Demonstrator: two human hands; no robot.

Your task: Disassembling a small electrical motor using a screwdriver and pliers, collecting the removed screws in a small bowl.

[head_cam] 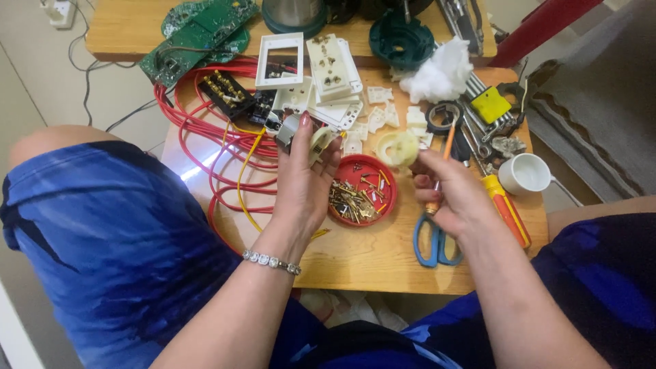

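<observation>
Up above the red dish of brass screws (361, 198), the left hand (301, 181) is closed around a small grey-and-cream switch part (301, 133), held upright at its fingertips over the low wooden table (369, 256). Just to its right, slightly lower, the right hand (447, 195) pinches a round cream plastic piece (398, 148) together with an orange-handled screwdriver (445, 154), whose shaft stands nearly upright, tilted slightly right; hands near, not touching.

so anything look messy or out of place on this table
Mostly clutter: red wires loop loosely over the table's left edge, and the blue scissors lie half under the right hand. Nothing looks spilled.
</observation>
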